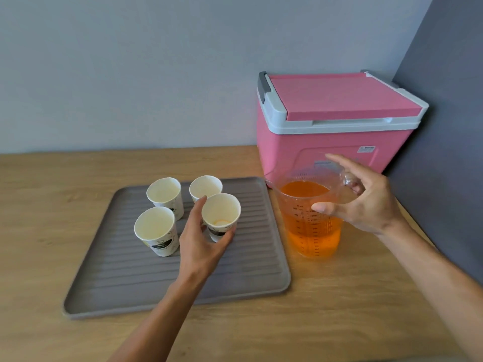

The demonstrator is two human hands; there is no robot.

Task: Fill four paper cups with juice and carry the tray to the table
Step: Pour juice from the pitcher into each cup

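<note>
Several white paper cups stand on a grey ridged tray (248,278). My left hand (201,244) wraps around the near right cup (221,214), thumb and fingers on its sides. That cup looks empty apart from a faint orange trace at its bottom. The other cups, such as the near left cup (156,231), look empty. A clear measuring jug (311,218) of orange juice stands right of the tray. My right hand (366,202) is at its handle, fingers spread and partly curled around it.
A pink cooler box (334,126) with a grey rim and a shut lid stands behind the jug, against the wall. A dark wall panel (444,126) closes the right side. The wooden counter (52,205) extends to the left and front.
</note>
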